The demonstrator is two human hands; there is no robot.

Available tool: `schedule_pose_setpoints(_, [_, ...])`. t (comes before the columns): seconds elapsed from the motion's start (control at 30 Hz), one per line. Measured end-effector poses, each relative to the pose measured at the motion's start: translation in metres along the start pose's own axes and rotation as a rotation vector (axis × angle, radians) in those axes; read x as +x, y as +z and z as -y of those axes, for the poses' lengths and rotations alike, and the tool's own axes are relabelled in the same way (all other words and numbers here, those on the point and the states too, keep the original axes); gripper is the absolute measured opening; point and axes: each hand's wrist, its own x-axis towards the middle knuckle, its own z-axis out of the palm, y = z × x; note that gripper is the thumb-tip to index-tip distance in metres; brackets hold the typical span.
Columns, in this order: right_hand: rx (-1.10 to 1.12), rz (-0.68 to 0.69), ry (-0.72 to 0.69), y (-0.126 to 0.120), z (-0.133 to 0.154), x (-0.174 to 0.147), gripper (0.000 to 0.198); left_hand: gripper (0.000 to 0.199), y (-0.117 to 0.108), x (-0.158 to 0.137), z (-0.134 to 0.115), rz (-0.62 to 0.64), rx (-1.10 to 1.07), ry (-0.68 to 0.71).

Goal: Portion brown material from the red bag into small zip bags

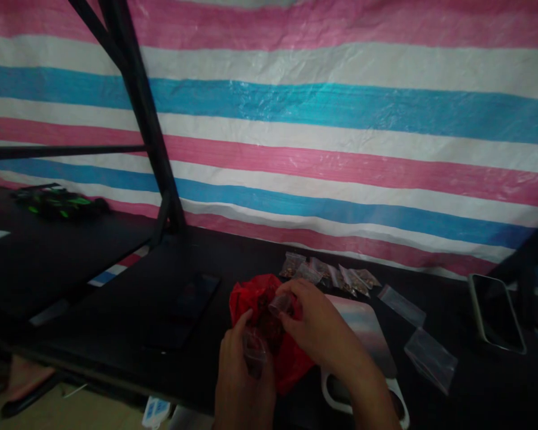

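Observation:
A red plastic bag (291,361) stands open on the black table, with dark contents inside that I cannot make out. My right hand (307,316) pinches a small clear plastic cup (280,304) over the bag's mouth. At the near left side of the bag, my left hand (244,364) has its thumb and fingers closed round a small clear plastic bag (254,346). A kitchen scale (363,325) with a shiny plate and white base lies just right of the red bag, partly hidden by my right forearm.
Several filled zip bags (327,273) lie behind the scale. Two flat clear zip bags (430,360) are to its right, near a phone (497,313). Left are a dark flat device (197,295), a black post (146,113) and a green-black toy car (60,202). A striped sheet (341,113) hangs behind.

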Motion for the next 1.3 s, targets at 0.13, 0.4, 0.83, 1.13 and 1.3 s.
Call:
schedule_pose_setpoints(0.13, [-0.212, 0.098, 0.052, 0.013, -0.007, 0.007, 0.038, 0.042, -0.002, 0.0, -0.005, -0.031, -0.062, -0.042])
schedule_pose_setpoints(0.4, [-0.31, 0.139, 0.079, 0.008, -0.015, -0.001, 0.043, 0.06, 0.0, -0.013, -0.001, 0.026, -0.158, -0.157])
schedule_pose_setpoints(0.83, [0.054, 0.337, 0.08, 0.01, -0.012, -0.011, 0.035, 0.064, -0.009, 0.002, -0.023, 0.035, -0.452, -0.384])
schedule_pose_setpoints(1.13, [-0.205, 0.197, 0.075, 0.008, -0.017, -0.008, 0.045, 0.054, -0.021, 0.01, -0.031, -0.142, -0.363, -0.225])
schedule_pose_setpoints(1.3, [-0.373, 0.081, 0.079, 0.01, -0.025, 0.007, 0.042, 0.045, -0.021, 0.006, -0.023, -0.111, -0.251, -0.089])
